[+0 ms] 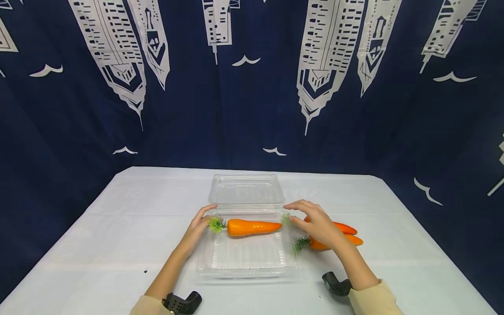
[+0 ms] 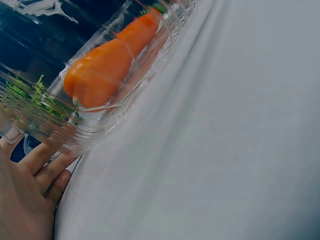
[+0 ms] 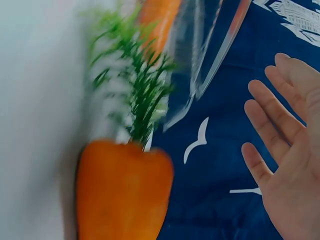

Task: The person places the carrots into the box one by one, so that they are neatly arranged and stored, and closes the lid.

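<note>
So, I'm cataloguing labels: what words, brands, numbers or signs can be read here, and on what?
No text can be read.
Lid: faint marks, too faint to tell if they are letters.
Curtain: buildings and bird shapes, no readable words.
Carrots: no label in sight.

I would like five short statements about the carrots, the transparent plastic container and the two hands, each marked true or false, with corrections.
1. One tapered orange carrot lies in the transparent rectangular plastic container. True.
2. The transparent plastic lid is closed over it. False: the lid is open, at the far side.
3. Two other orange carrots lie right of the container, on the white table. True.
4. The bare right hand grips a carrot. False: the right hand grips no carrot; its fingers are extended.
5. The bare left hand is at the container's left side. True.
</note>
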Available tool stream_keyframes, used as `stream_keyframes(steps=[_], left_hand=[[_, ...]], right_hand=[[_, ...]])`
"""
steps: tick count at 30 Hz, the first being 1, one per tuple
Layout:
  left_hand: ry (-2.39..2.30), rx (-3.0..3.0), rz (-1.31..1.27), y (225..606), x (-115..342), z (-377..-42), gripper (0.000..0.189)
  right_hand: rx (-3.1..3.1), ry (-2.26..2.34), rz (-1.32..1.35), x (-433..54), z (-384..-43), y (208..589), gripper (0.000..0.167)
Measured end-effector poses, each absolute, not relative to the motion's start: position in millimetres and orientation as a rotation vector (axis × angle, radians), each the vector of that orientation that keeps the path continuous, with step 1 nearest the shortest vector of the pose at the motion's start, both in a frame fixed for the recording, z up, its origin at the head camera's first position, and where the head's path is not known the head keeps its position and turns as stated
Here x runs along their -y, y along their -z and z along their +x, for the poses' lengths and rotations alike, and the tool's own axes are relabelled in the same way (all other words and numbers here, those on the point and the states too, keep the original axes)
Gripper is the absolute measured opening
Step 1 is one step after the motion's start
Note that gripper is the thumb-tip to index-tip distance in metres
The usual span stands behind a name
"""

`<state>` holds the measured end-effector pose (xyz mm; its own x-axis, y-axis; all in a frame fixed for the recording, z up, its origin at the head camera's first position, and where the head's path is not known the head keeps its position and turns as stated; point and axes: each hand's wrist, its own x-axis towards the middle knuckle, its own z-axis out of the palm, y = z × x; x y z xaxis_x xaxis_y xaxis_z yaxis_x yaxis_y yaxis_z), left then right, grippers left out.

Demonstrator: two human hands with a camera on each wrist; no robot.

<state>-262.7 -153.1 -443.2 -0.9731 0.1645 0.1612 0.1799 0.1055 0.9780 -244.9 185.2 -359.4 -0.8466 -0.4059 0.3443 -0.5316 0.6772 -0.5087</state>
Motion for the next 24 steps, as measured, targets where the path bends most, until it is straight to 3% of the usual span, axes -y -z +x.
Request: stream_keyframes(steps=[24], left_hand=[[2.071, 2.318, -0.347, 442, 151, -262, 0.040]], right_hand=[[2.711, -0.869, 0.504, -261, -215, 380, 0.027]])
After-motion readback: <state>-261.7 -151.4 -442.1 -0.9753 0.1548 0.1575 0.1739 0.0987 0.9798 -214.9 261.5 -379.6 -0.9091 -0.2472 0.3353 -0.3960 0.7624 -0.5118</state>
